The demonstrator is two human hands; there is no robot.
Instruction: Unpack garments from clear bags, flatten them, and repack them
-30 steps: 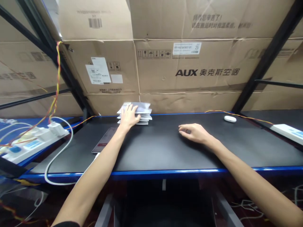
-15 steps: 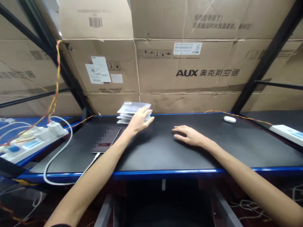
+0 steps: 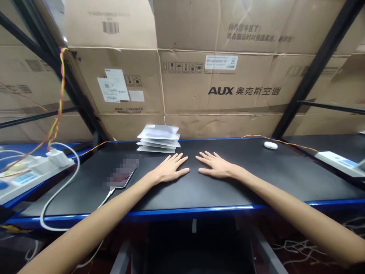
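My left hand [image 3: 172, 168] lies flat on the black tabletop [image 3: 191, 196] with its fingers spread, holding nothing. Just beyond its fingertips sits a stack of several translucent white packets [image 3: 158, 139], some edges fanned apart. My right hand [image 3: 215, 165] also rests palm down, fingers spread, a short gap to the right of the left one. To the left of my left forearm lies a phone [image 3: 123, 173], its screen blurred out, with a white cable [image 3: 110, 194] plugged into its near end.
A small white case [image 3: 270, 145] sits at the back right. White power strips stand at the left [image 3: 27, 177] and right [image 3: 340, 163]. Black metal posts [image 3: 316, 72] slant at both sides, before a cardboard wall [image 3: 182, 91]. A blue edge [image 3: 196, 213] borders the table's front.
My left hand has come down from the packet stack toward me and now lies flat. My right hand has shifted slightly left, its fingers spreading. The camera view has shifted a little.
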